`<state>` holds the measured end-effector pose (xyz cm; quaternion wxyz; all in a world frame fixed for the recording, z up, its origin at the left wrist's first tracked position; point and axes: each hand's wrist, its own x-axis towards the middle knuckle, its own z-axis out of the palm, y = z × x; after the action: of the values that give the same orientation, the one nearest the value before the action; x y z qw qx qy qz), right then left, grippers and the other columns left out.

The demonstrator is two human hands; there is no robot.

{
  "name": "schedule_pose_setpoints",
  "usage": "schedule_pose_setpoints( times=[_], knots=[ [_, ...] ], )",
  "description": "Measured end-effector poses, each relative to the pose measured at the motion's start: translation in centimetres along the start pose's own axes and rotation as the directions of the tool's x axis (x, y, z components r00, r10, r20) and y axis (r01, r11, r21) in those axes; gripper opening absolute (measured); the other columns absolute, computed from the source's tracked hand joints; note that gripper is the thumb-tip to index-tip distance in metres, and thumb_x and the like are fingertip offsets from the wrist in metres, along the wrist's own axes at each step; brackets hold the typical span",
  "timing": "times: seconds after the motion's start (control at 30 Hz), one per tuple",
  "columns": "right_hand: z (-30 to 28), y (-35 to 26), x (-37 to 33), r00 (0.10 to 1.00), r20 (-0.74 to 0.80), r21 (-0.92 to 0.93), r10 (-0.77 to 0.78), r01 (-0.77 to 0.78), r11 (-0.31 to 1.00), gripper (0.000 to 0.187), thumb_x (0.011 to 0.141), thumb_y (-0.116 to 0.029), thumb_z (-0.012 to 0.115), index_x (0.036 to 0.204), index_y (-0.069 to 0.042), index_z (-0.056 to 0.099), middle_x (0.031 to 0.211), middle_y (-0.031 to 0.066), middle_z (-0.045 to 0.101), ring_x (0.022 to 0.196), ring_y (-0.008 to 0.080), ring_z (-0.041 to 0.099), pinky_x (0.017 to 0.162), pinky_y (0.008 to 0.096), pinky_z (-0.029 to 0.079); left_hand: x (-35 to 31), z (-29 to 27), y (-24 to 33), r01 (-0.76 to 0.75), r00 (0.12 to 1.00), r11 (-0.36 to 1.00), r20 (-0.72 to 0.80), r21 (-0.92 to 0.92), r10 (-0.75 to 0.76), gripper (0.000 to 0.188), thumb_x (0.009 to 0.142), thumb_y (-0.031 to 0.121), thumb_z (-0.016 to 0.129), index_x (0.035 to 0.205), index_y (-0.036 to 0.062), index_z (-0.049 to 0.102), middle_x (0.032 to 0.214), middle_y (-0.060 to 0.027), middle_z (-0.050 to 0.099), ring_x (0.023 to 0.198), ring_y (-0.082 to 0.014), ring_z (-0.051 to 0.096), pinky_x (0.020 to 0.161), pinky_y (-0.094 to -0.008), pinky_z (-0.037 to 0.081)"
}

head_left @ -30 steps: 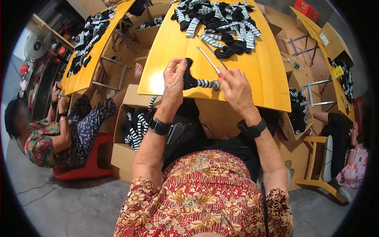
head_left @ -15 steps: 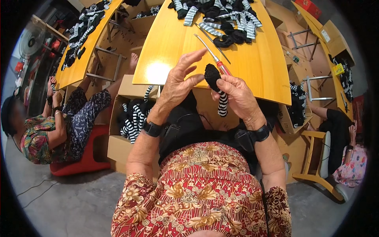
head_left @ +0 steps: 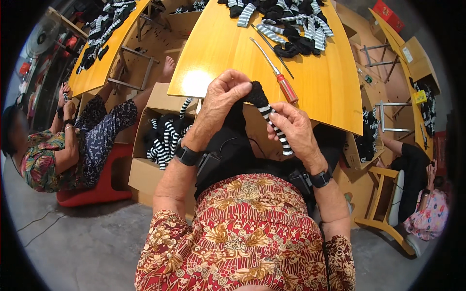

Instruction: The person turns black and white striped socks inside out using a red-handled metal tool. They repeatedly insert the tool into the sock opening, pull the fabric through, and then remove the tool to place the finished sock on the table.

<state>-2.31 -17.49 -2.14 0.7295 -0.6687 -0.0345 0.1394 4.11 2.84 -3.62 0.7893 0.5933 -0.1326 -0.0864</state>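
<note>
Between my two hands stretches a narrow knitted tube (head_left: 261,99), black at one end and black-and-white striped along the rest. My left hand (head_left: 224,97) pinches the black end between thumb and fingers. Farther down, the thumb and fingers of my right hand (head_left: 297,127) close on the striped part, whose tip hangs below them. Just beyond my hands, on the yellow table (head_left: 213,43), lies a screwdriver (head_left: 286,88) with a red handle and long metal shaft. Beside it rests a thin dark rod (head_left: 277,58).
Striped and black knitted pieces (head_left: 291,29) are heaped at the table's far end. A cardboard box (head_left: 148,172) of striped knits stands left of my legs, another box (head_left: 357,155) at right. One person (head_left: 53,160) sits at left, another (head_left: 429,208) at right.
My left hand has gone from spread fingers to pinching the black end. My right hand has slid down to the striped part, and the screwdriver's handle now shows clear of it.
</note>
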Motion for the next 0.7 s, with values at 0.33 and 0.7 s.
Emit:
schedule_pose_setpoints(
  times=[0.33,0.7],
  knots=[
    [0.4,2.3,1.4,0.986,0.088,0.517,0.141,-0.166,0.84,0.013,0.096,-0.014,0.052,0.1,-0.002,0.055,0.076,0.0053,0.063,0.063,0.0126,0.063,0.055,0.021,0.051,-3.3,3.1,-2.9,0.3,0.954,0.798,0.171,-0.523,-0.247,0.044,0.092,0.032,0.063,0.125,0.0051,0.053,0.12,-0.0112,0.06,0.085,-0.016,0.062,0.084,-0.0327,0.052],
    [-2.8,0.2,6.4,0.773,0.002,-0.977,-0.635,0.137,0.163,0.024,0.081,-0.014,0.064,0.102,-0.004,0.061,0.09,0.0149,0.06,0.087,0.0338,0.058,0.073,0.043,0.049,-1.6,3.2,-3.1,0.17,0.904,0.735,-0.193,-0.657,-0.382,0.028,0.095,0.023,0.058,0.111,-0.0004,0.054,0.106,-0.017,0.064,0.091,-0.0212,0.065,0.075,-0.0301,0.057]
  ],
)
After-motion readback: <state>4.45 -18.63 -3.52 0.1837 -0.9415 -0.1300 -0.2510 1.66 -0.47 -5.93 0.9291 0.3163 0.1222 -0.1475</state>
